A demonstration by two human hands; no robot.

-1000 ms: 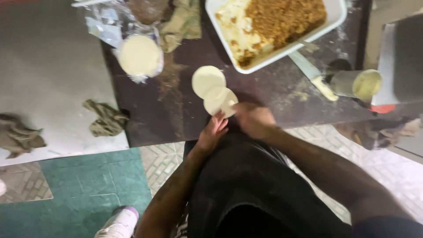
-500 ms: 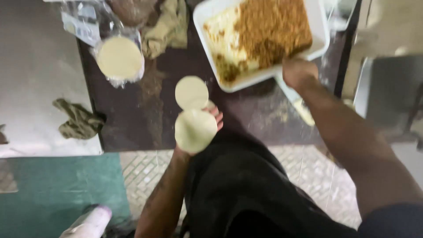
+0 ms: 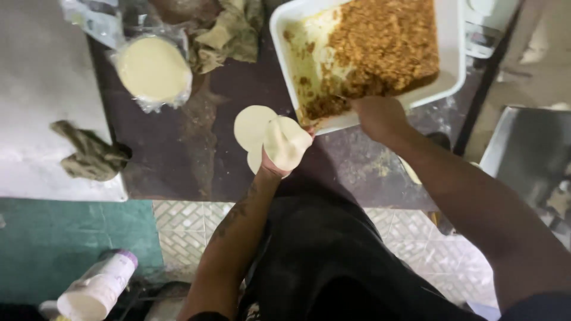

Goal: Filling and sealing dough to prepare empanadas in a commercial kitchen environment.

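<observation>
Left hand [image 3: 278,161] cups a dough round [image 3: 286,141]; right hand [image 3: 376,116] at the white tray [image 3: 284,47].
Round is palm-held over dark table [image 3: 178,148], beside another round [image 3: 251,125]. Right fist closed at filling [image 3: 386,44]; held tool not visible.

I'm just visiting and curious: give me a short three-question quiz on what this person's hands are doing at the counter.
1. True or false: the left hand holds a round dough disc on its palm.
2. Where is the right hand? A: on the bag of dough discs; B: at the near edge of the white tray of brown filling; C: on the crumpled cloth.
3. Fill in: a second dough disc lies flat on the dark ____.

Key: 1 true; 2 B; 3 counter.
</observation>
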